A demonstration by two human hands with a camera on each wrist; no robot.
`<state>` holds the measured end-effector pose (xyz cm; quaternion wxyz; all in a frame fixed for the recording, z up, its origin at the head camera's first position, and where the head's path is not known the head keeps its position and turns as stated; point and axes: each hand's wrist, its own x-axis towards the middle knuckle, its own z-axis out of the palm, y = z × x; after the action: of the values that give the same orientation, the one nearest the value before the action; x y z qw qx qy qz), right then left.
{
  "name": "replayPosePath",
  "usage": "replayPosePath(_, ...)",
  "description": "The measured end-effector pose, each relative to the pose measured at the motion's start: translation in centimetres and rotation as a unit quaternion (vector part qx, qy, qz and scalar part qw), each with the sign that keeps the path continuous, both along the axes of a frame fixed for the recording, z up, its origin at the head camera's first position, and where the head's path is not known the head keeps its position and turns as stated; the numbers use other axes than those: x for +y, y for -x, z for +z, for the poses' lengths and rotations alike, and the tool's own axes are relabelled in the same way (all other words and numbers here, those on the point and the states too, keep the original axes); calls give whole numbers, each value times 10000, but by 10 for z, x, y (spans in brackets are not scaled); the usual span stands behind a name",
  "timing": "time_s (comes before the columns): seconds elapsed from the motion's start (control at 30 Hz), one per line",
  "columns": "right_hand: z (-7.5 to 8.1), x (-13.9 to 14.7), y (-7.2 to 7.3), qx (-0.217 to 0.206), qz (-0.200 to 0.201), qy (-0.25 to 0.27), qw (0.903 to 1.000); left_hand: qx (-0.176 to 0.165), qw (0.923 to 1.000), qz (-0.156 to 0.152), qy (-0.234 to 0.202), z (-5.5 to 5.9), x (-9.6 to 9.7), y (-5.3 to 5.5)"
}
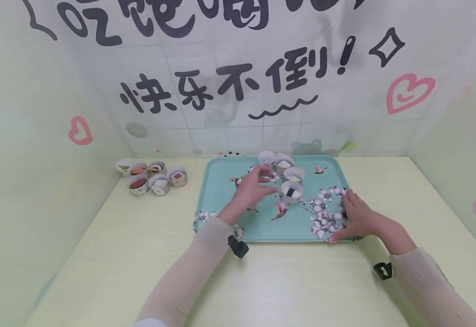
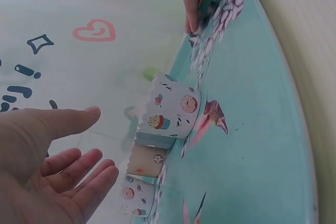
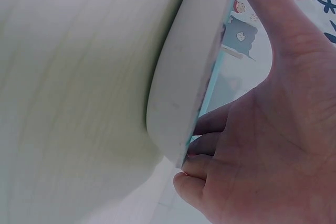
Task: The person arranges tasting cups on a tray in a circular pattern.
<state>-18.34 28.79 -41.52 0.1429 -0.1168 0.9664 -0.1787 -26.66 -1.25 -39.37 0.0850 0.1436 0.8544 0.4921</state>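
Observation:
A teal tray [image 1: 258, 227] printed with flowers and birds lies on the table. Several paper cups stand on it in a loose column; the nearest cup [image 1: 291, 196] holds something white with a black band. Behind it come a cup with a yellow bit [image 1: 294, 175], a brown-sided cup [image 1: 284, 164] and a white cup [image 1: 266, 158]. My left hand [image 1: 252, 188] hovers just left of the cups, thumb and fingers apart, holding nothing; the left wrist view shows a gap to the donut-print cup [image 2: 170, 109]. The right hand [image 1: 358, 218] rests on the tray's right rim, thumb near the front corner.
Several more filled paper cups cluster at the table's back left, among them one with a red topping [image 1: 138, 186] and one with a reddish square [image 1: 178, 177]. A printed wall sheet [image 1: 229, 131] rises behind the table [image 1: 262, 281], with light panels on both sides.

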Motion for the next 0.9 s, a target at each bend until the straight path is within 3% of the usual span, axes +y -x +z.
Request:
replayPosePath(0.37, 0, 1, 0, 15, -5, 3, 10000, 136, 9996, 179, -181, 5, -21, 2)
replayPosePath(0.9, -2, 2, 0, 23, 5, 100, 9999, 114, 9969, 605, -485, 11, -68, 1)
